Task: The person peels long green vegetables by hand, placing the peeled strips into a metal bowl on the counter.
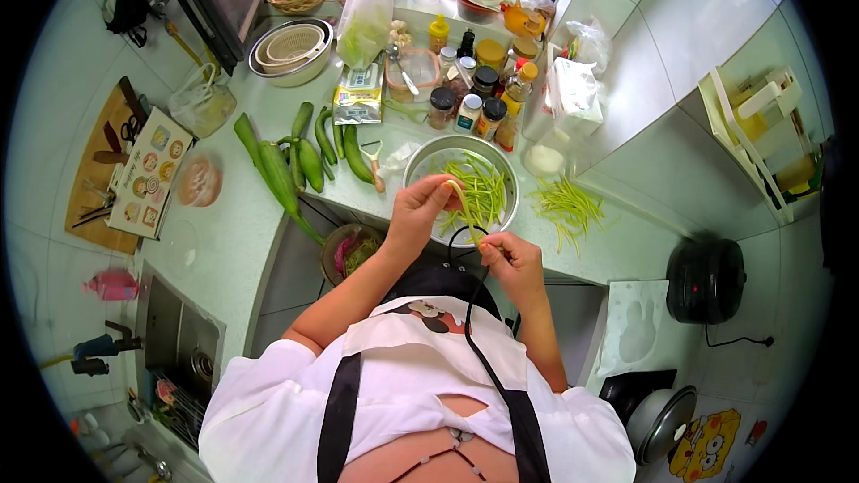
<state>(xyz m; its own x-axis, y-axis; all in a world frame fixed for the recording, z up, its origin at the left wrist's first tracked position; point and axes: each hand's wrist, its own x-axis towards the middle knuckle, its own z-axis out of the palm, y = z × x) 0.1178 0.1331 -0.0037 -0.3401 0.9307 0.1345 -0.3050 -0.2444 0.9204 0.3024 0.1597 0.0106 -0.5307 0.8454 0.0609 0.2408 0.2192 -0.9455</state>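
Note:
A thin pale-green vegetable stalk stretches between my two hands, over the near part of a round metal bowl. My left hand pinches its upper end. The fingers of my right hand are closed on its lower end. Cut green stalks lie inside the bowl. A loose pile of similar stalks rests on the counter to the right. Left of the bowl is a peeler with a wooden handle, beside several long green gourds.
Seasoning jars crowd behind the bowl. Below the counter edge, a bin holds scraps. A sink is at the left, a black cooker at the right. A black cable hangs in front of me.

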